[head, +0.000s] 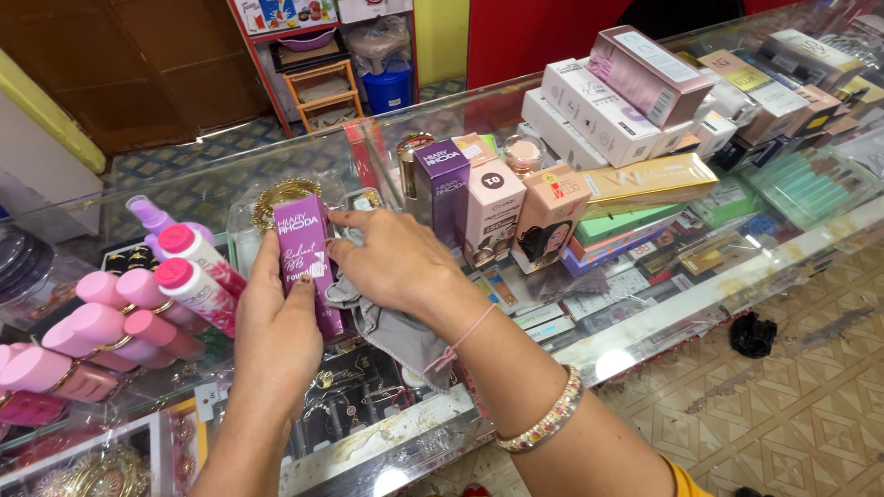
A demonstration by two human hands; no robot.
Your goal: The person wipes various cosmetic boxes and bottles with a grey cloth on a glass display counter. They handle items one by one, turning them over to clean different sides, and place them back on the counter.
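Observation:
My left hand (276, 336) holds a small purple cosmetics box (308, 253) upright above the glass counter (635, 322). My right hand (391, 258) presses a grey cloth (396, 331) against the side of that box, its fingertips touching the box front. A thin pink string and a beaded bracelet (548, 419) circle my right wrist and forearm. Just beyond my right hand stand a dark purple box (444, 189), a pale pink box (493, 207) and a peach box (548, 216).
Pink-capped bottles and tubes (138, 304) crowd the counter's left side. Stacked white, pink and gold boxes (626, 101) fill the right. Gold bangles (281, 193) lie behind the held box. Jewellery shows under the glass. The tiled floor (783, 405) lies at lower right.

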